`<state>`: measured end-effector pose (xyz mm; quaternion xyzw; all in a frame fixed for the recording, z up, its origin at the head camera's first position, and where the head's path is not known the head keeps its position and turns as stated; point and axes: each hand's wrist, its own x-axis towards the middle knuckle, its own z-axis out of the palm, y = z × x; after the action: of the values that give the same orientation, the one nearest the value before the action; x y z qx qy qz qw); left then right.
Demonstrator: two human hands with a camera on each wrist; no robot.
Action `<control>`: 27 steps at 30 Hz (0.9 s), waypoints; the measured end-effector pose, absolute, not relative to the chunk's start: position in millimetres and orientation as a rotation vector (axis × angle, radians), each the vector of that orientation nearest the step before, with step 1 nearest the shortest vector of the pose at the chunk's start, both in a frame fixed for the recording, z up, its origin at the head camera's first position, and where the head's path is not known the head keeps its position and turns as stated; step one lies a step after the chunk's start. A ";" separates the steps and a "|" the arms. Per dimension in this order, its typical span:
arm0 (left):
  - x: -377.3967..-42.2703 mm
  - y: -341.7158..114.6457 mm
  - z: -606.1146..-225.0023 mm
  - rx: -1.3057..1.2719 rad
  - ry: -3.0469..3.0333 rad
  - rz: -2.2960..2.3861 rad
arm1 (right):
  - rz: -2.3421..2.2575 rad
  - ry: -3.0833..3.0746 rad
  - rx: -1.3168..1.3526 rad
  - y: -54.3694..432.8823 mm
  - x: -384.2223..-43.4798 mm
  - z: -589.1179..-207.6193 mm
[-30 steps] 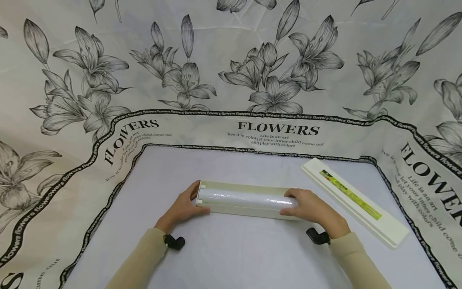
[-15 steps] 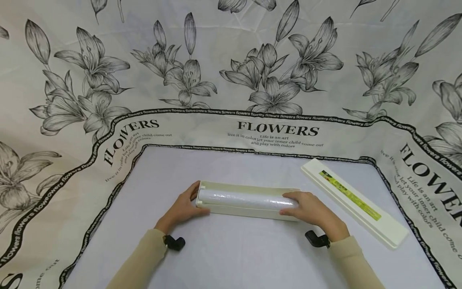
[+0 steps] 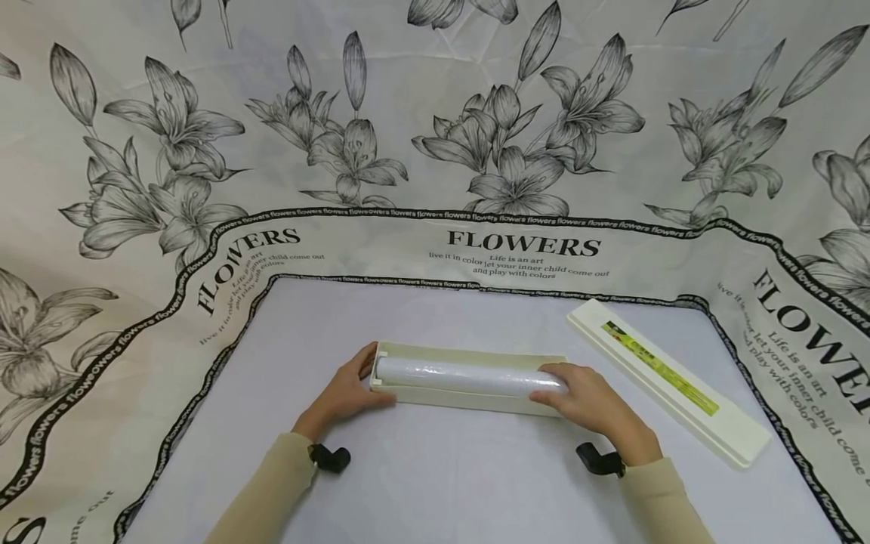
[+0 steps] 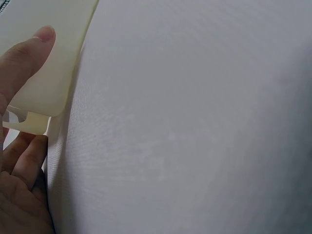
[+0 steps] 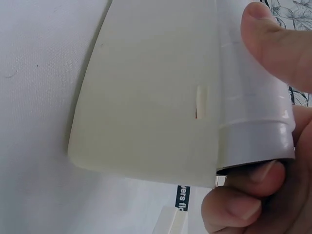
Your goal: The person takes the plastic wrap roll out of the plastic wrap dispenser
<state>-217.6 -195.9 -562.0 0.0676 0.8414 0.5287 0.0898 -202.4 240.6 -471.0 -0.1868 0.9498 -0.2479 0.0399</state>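
Note:
A long cream plastic box [image 3: 448,398] lies across the white surface without its lid. Inside it runs a shiny roll of cling film [image 3: 469,375]. My left hand [image 3: 345,389] grips the box's left end; the left wrist view has its thumb [image 4: 30,56] on the front wall and bent fingers at the end. At the other end, my right hand [image 3: 590,399] holds the roll, its thumb [image 5: 278,46] on the film and fingers curled at the roll's end. In the right wrist view, that end of the roll stands out past the box wall [image 5: 146,102].
To the right lies the long white lid [image 3: 730,434], slanted, with a yellow-green label [image 3: 659,368]. A tablecloth border printed with words [image 3: 523,242] frames the white area, and flower-patterned cloth rises behind. Black wrist cameras sit on both wrists.
My right hand and the roll's right end have shifted slightly, the roll now sitting a little higher there. The left hand, box and lid look practically unmoved.

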 end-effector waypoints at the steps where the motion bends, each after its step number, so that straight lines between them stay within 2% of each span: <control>1: -217.5 -195.9 -562.1 0.202 2.501 1.572 | -0.762 2.915 -0.572 241.1 -201.7 -471.2; 27: -219.1 -198.9 -563.3 0.232 2.482 1.591 | -0.784 2.998 -0.528 253.9 -190.7 -468.8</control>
<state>-219.1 -198.9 -563.3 0.0782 0.8357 0.5357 0.0919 -190.7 253.9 -468.8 -0.1681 0.9537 -0.2493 -0.0010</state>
